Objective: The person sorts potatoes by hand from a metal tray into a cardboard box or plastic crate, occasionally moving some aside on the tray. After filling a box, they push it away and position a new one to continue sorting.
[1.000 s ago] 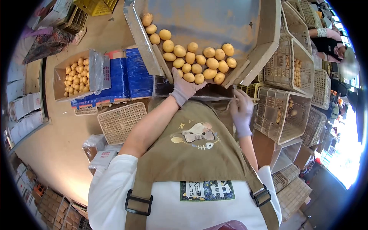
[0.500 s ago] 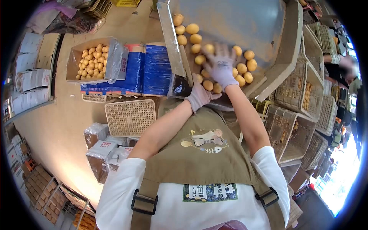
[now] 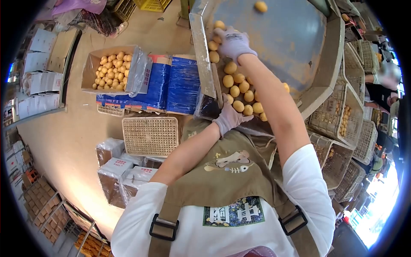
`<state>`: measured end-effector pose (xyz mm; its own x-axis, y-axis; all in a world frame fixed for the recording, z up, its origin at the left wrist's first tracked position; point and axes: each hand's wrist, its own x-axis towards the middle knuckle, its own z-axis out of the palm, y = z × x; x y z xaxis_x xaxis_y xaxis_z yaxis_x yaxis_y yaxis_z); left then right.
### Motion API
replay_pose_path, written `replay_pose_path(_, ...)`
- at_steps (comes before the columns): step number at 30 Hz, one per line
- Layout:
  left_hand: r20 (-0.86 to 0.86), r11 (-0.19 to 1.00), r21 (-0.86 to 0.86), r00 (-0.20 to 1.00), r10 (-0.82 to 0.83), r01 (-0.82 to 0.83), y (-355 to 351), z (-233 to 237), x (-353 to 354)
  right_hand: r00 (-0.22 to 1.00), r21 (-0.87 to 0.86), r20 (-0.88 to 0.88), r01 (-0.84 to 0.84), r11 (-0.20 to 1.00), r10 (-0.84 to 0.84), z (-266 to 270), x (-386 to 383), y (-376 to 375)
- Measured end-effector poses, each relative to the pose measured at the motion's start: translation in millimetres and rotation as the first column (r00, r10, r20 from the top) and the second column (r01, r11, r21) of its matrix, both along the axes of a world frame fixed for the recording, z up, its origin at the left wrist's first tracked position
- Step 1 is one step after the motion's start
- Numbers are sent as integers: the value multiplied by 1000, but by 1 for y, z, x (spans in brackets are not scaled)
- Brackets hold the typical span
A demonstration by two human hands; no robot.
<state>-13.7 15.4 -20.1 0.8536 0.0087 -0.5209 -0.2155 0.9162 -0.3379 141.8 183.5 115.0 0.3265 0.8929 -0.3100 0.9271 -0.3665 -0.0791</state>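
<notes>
Round yellow-brown fruits [image 3: 244,87] lie grouped at the near left corner of a metal tray [image 3: 282,38]. My right hand [image 3: 233,43], in a pale glove, reaches over the tray's left side, its fingers against fruits by the left wall; whether it grips one is hidden. My left hand [image 3: 230,116], also gloved, rests at the near edge beside the fruits, fingers partly hidden behind the rim. One lone fruit [image 3: 260,6] sits near the tray's far side.
An open carton [image 3: 90,70] full of similar fruits stands left on blue-wrapped boxes [image 3: 183,83]. Below it are a plastic crate [image 3: 150,136] and wrapped cartons [image 3: 115,167]. Stacked crates [image 3: 327,111] line the right. A person [image 3: 379,92] is at the far right, another [image 3: 92,17] at upper left.
My right hand has moved up and left across the tray to the far left fruits. More fruits are gathered at the near corner, and one has appeared near the far side. My left hand stays near the edge.
</notes>
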Motion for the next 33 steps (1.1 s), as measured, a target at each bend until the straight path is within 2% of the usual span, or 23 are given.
replay_pose_path(2, -61, 995, 102, 998, -11, 17, 2, 17, 0, 997, -24, 77, -25, 999, 27, 1, 5, -19)
replay_pose_path(4, -42, 995, 101, 999, -13, 17, 4, 15, 3, 983, -91, 154, -89, 992, 103, -17, 12, -38)
replay_pose_path(5, -50, 992, 123, 999, -22, 28, 5, 19, 3, 968, -88, 148, -192, 977, 203, -20, 12, -48)
replay_pose_path(6, -60, 989, 141, 998, -31, 39, 5, 22, 3, 980, -102, 101, -163, 981, 174, -18, 9, -53)
replay_pose_path(8, -32, 992, 114, 998, -47, 50, 5, 14, 1, 997, 45, -50, -56, 997, 58, -38, 5, -80)
replay_pose_path(10, -29, 996, 61, 998, -56, 58, 6, 9, 2, 980, 103, -172, 118, 988, -99, -45, 0, -118)
replay_pose_path(11, -28, 988, 143, 998, -58, 61, 7, 23, 1, 965, 282, -236, 180, 942, -114, -45, -1, -140)
replay_pose_path(12, 23, 989, 138, 998, -54, 51, 6, 19, 0, 946, 441, -303, 246, 863, -115, -43, -4, -164)
replay_pose_path(14, 118, 993, 117, 992, -37, 23, 5, 7, 0, 951, 663, -307, 241, 709, -36, -7, -15, -211)
replay_pose_path(15, 179, 989, 147, 984, -5, -21, 6, 10, -1, 967, 703, -241, 230, 673, -78, 7, -21, -242)
replay_pose_path(16, 96, 988, 151, 995, 7, -22, 5, 17, 0, 976, 743, -177, 217, 633, -127, 20, -27, -277)
replay_pose_path(18, 84, 988, 156, 996, -11, -3, 4, 15, 0, 914, 706, -253, 399, 585, -318, 23, -41, -358)
replay_pose_path(20, 66, 985, 173, 997, -30, 19, 7, 23, 0, 794, 504, -301, 603, 619, -528, 7, -48, -439)
replay_pose_path(22, 68, 986, 161, 997, -41, 29, 7, 25, -1, 680, 187, 97, 705, 684, -727, -25, -56, -510)
replay_pose_path(23, 79, 990, 142, 996, -35, 24, 8, 25, -2, 608, 343, -16, 749, 567, -794, -39, -57, -521)
replay_pose_path(25, 117, 995, 102, 993, 3, -15, 5, 22, 1, 746, 510, -79, 600, 616, -661, -12, -55, -461)
replay_pose_path(26, 117, 985, 171, 993, -12, -8, 4, 21, 1, 802, 586, -100, 526, 616, -590, 3, -59, -423)
replay_pose_path(28, 112, 987, 161, 993, -19, 1, 5, 27, -1, 938, 628, -118, 326, 707, -327, 7, -62, -366)
replay_pose_path(30, 143, 999, 45, 989, -35, 28, 7, 19, -3, 980, 597, -126, 198, 777, -153, 2, -64, -316)
replay_pose_path(31, 157, 999, -15, 987, -33, 36, 9, 15, -5, 992, 554, -75, 124, 823, -99, -5, -63, -301)
replay_pose_path(32, 149, 997, 68, 987, -57, 47, 9, 15, -5, 999, 504, -29, 47, 862, -38, -15, -59, -289)
replay_pose_path(33, 137, 987, 151, 988, -77, 56, 8, 15, -5, 997, 461, 36, 39, 887, -62, -42, -46, -290)
